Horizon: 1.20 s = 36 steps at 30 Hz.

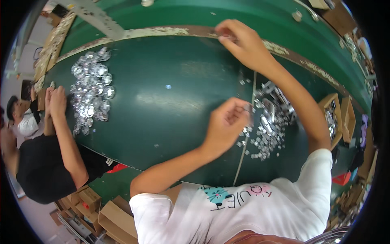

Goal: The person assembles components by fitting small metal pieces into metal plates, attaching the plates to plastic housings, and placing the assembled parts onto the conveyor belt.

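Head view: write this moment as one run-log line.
left hand: holds small grey piece | right hand: by far table edge, contents unclear | metallic parts: heaped right | shiny round pieces: left

On the table [162, 122], 1 heap of discs [91, 87] lies at left, 1 heap of parts [268, 126] at right. Between them, near the parts, is the left hand [228, 124]; the right hand [243, 44] is by the far edge [170, 31]. 1 box [336, 139] stands right of the parts.

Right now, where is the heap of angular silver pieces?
In the head view, the heap lies right of centre on the dark green tabletop, between the left hand and the right forearm.
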Available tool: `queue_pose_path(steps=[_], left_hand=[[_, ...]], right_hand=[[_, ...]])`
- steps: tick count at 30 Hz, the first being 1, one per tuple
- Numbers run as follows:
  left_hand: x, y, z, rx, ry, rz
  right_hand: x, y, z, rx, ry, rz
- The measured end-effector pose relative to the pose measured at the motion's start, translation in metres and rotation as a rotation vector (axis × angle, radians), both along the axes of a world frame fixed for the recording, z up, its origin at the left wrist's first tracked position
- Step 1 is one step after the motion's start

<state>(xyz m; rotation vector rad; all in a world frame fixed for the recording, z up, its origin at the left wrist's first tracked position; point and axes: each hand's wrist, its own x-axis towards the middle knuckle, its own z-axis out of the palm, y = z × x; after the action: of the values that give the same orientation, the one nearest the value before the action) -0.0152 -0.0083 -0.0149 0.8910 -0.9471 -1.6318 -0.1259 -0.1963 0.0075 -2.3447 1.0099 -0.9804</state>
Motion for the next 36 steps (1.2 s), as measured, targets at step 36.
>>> queue_pose_path(steps=[36], left_hand=[[0.003, -0.004, 0.014, 0.273, 0.007, -0.130]], right_hand=[[-0.053, 0.129, 0.004, 0.585, -0.318, -0.032]])
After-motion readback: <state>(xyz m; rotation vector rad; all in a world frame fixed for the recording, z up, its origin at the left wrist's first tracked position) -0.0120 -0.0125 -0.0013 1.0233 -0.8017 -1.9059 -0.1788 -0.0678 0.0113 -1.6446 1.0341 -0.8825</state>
